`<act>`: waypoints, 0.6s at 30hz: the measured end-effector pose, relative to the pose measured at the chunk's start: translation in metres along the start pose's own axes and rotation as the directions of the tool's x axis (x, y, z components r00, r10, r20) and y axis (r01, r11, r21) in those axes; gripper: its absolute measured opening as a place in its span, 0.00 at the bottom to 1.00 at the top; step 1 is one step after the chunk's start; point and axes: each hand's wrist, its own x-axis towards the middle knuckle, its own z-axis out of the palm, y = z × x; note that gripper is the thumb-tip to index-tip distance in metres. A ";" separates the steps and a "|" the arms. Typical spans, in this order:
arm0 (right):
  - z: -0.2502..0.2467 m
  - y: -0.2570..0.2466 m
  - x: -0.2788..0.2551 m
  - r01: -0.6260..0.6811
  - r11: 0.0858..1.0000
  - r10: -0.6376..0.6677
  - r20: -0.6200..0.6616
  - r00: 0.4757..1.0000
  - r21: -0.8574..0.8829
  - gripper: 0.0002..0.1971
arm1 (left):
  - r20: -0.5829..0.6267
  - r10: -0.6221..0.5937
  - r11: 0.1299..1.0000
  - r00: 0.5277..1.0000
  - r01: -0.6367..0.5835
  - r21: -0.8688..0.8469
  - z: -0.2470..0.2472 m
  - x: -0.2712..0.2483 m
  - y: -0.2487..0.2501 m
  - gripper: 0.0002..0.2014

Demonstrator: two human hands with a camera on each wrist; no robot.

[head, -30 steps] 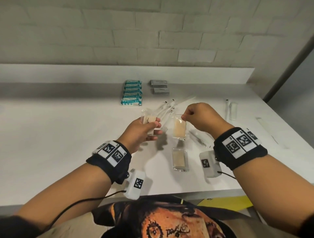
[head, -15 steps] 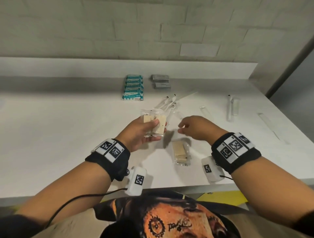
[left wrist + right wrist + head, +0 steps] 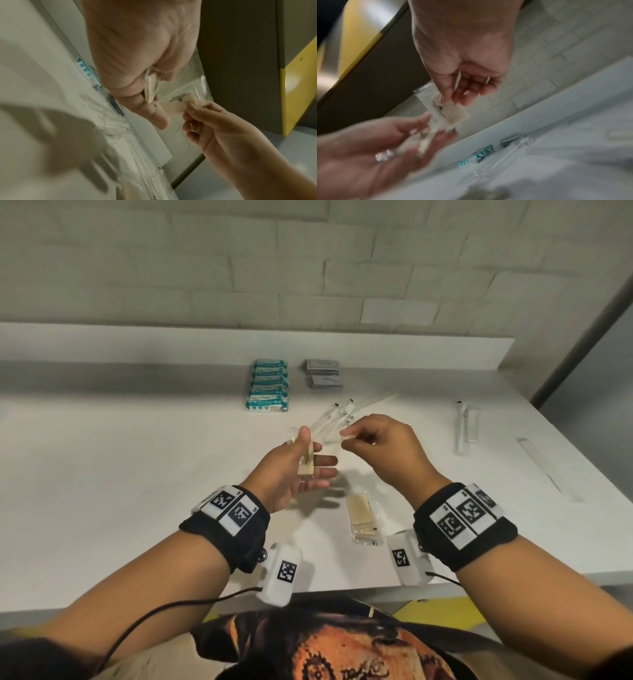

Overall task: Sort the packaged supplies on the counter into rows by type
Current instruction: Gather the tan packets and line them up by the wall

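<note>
My left hand [image 3: 317, 453] is raised over the white counter [image 3: 137, 474] and holds a small bunch of beige packets in clear wrap [image 3: 306, 466], with the thumb pressing them onto the fingers. My right hand [image 3: 349, 438] is just to its right and pinches one more beige packet [image 3: 178, 101] by its edge between thumb and forefinger. In the right wrist view that packet [image 3: 452, 112] hangs below the fingertips. Two more beige packets [image 3: 359, 515] lie overlapped on the counter below the hands.
At the back stand a row of teal packs [image 3: 269, 385] and a short row of grey sachets [image 3: 323, 373]. A loose pile of long clear-wrapped items [image 3: 342, 414] lies behind the hands. More clear-wrapped pieces [image 3: 466, 426] lie at the right.
My right hand laid the beige packet it held onto the one on the counter, then rose and now pinches another packet beside the left hand. My left hand has tilted upward.
</note>
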 end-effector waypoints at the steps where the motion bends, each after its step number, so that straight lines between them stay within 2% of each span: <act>1: -0.001 0.002 -0.002 0.076 0.992 -0.074 0.027 0.997 -0.102 0.07 | 0.000 0.007 0.999 1.000 -0.007 -0.032 -0.001 0.001 0.000 0.15; 2: -0.001 0.004 -0.005 0.148 0.970 -0.132 0.095 0.987 -0.191 0.09 | 0.002 0.024 0.998 1.000 -0.024 -0.050 -0.002 0.002 0.000 0.11; 3: -0.001 0.007 -0.007 0.201 0.951 -0.163 0.171 0.972 -0.236 0.12 | -0.006 0.050 0.997 0.999 -0.050 -0.052 -0.003 0.003 0.000 0.11; 5: -0.003 0.013 -0.010 0.187 0.960 -0.138 0.227 0.964 -0.210 0.18 | -0.031 0.094 0.996 0.995 -0.094 0.002 -0.005 0.006 0.000 0.16; 8: -0.009 0.014 -0.008 0.042 0.999 -0.040 0.105 0.994 -0.013 0.20 | -0.035 0.121 0.992 0.992 -0.119 0.050 -0.005 0.006 0.001 0.08; 10: -0.012 0.012 -0.005 0.032 0.999 -0.033 0.068 0.997 0.014 0.22 | -0.028 0.130 0.990 0.991 -0.129 0.053 -0.003 0.006 0.002 0.06; 13: -0.014 0.006 -0.002 -0.055 0.985 0.036 0.114 0.993 0.165 0.17 | -0.011 0.166 0.979 0.986 -0.164 0.123 0.000 0.006 0.003 0.07; 16: -0.015 0.001 0.002 -0.172 0.944 0.108 0.229 0.967 0.281 0.13 | 0.037 0.197 0.955 0.980 -0.200 0.220 0.005 0.006 0.005 0.08; 18: -0.012 -0.002 0.004 -0.180 0.932 0.121 0.200 0.972 0.315 0.07 | 0.021 0.206 0.959 0.978 -0.207 0.196 0.006 0.006 0.005 0.11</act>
